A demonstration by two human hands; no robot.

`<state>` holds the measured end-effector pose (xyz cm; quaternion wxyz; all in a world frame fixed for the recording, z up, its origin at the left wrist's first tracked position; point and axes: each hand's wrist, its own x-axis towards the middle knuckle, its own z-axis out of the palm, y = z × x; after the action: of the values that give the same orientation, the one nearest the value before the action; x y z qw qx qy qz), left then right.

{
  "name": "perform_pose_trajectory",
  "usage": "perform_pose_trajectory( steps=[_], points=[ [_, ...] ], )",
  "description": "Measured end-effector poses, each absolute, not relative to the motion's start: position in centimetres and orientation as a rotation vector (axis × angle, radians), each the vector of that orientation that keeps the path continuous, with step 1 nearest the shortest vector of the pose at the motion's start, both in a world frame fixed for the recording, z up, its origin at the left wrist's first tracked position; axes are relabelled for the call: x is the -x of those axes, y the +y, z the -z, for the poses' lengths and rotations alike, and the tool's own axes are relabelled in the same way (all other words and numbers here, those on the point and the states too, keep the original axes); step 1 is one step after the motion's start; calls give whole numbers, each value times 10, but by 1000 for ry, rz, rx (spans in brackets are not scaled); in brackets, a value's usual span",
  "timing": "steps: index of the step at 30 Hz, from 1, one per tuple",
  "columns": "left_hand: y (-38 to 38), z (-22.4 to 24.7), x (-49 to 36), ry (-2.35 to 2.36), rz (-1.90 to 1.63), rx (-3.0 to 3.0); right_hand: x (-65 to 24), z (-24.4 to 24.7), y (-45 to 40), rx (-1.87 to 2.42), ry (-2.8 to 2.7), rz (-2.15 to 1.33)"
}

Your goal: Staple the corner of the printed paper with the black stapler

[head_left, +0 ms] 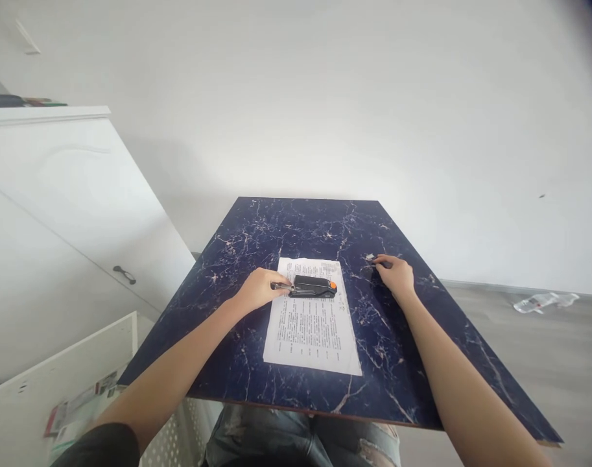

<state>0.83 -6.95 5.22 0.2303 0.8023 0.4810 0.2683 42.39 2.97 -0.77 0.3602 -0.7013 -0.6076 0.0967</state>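
"Black stapler, one: lying on printed paper; our left hand pinches its left end."

"Our right hand?"

"Right of the paper, fingers bunched by a small pale scrap; whether gripped, we cannot tell. Best we brace the stapler flat."

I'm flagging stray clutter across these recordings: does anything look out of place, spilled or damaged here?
Crumpled clear plastic lies on the floor, to the right of the table, looking like dropped litter. The wall above it has a small dark mark. I see no spill around the stapler or the printed paper.
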Motion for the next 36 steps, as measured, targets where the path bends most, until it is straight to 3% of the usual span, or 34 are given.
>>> perform_pose_trajectory(
  steps=[27,34,36],
  points=[
    [-58,-40,1,1259,-703,-2045,-427,8,31,1792,-1579,-253],
    [-38,-45,30,973,-492,-1939,-401,-23,6,1636,-1525,-117],
    [-33,-43,35,923,-462,-1923,-377,-37,-11,1454,-1666,-246]
  ],
)
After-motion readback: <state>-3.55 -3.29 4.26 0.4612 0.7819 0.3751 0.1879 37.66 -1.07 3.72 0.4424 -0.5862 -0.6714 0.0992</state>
